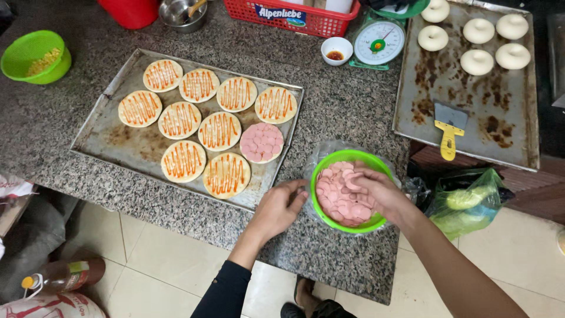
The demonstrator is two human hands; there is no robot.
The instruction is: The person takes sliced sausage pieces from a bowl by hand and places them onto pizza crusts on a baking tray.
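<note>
A green bowl (329, 163) full of pink sausage slices (336, 197) stands on the granite counter near its front edge. My right hand (376, 189) reaches into the bowl, fingers closed on slices. My left hand (279, 207) rests against the bowl's left side, fingers curled. To the left lies a metal tray (118, 141) with several round dough bases striped with orange and white sauce (182, 160). One base (261, 142) on the tray's right side is covered with sausage slices.
A second tray (506, 118) at the right holds dough balls (477, 62) and a yellow-handled scraper (450, 126). Behind stand a kitchen scale (379, 41), a small sauce cup (336, 50), a red basket (294, 16) and a green bowl of corn (35, 56).
</note>
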